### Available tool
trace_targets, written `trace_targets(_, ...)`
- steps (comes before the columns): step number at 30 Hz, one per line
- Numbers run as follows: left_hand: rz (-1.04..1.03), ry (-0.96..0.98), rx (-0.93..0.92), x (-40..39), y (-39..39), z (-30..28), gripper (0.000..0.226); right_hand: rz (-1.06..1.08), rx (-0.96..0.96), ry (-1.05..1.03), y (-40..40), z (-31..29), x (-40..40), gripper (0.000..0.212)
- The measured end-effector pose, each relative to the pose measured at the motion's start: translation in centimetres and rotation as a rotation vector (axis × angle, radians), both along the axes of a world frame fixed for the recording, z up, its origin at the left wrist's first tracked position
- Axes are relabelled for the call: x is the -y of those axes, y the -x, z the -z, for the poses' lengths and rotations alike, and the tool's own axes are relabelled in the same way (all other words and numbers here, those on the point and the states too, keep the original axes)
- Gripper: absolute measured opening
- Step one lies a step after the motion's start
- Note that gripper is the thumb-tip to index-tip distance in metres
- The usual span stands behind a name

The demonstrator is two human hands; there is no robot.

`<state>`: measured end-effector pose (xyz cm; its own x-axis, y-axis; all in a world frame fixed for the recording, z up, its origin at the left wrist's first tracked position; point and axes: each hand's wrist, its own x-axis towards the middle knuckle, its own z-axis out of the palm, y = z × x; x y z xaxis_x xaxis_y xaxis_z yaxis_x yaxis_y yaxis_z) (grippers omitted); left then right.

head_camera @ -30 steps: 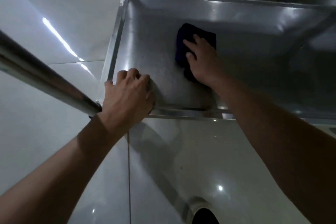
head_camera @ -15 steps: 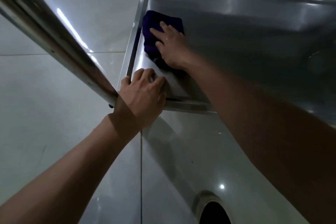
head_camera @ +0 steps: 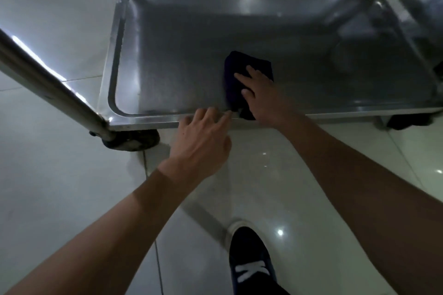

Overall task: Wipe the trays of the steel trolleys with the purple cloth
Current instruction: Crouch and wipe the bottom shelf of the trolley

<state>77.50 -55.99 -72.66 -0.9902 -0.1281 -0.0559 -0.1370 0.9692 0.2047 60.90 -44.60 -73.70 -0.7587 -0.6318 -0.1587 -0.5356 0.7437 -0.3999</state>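
The right hand (head_camera: 262,94) lies flat, fingers straight and spread, pressing a folded dark purple cloth (head_camera: 242,72) onto the floor of a shallow rectangular stainless-steel trolley tray (head_camera: 182,38). The cloth looks nearly black in the dim light, bunched under the palm, near the tray's front rim and roughly at its middle. The left hand (head_camera: 203,141) rests with loosely bent fingers on that front rim, gripping nothing. A round steel upright (head_camera: 48,81) slants at the left. Below, a dark shoe with white markings (head_camera: 250,261) stands on glossy pale floor tiles (head_camera: 60,187).
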Motion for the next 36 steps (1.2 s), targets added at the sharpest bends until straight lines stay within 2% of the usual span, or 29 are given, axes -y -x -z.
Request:
trace_targets(4,-0.03,0.027,-0.009,-1.2,-0.6,0.5,0.054,0.018,0.026,0.039,-2.8,-0.7,-3.3,0.044)
trace_targets(9,-0.065,-0.011,0.051,-1.6,-1.1,0.5,0.067,-0.004,0.003,-0.057,-4.7,-1.5,-4.4,0.047)
trace_targets(14,-0.088,-0.048,0.105,-1.6,-0.4,-0.1,0.075,-0.058,-0.024,-0.183,-4.1,-1.6,-3.0,0.049)
trace_targets(19,-0.106,-0.036,0.111,-1.7,-0.9,0.4,0.08,-0.089,-0.038,-0.188,-4.8,-1.2,-1.4,0.05)
trace_targets(22,-0.117,-0.028,0.085,-1.7,-1.0,1.0,0.081,-0.14,-0.046,-0.151,-4.3,-0.8,-2.4,0.05)
trace_targets(25,-0.125,0.002,0.096,-1.9,-1.0,1.3,0.083,-0.205,-0.12,-0.204,-3.4,-0.3,-4.4,0.053)
trace_targets(31,-0.17,0.038,0.128,-2.4,-0.7,0.7,0.08,-0.07,-0.088,-0.198,-0.4,-0.9,-9.9,0.052)
trace_targets(36,-0.188,0.062,0.081,-6.2,1.7,-0.3,0.061,-0.058,-0.026,-0.017,0.6,0.3,-10.2,0.047)
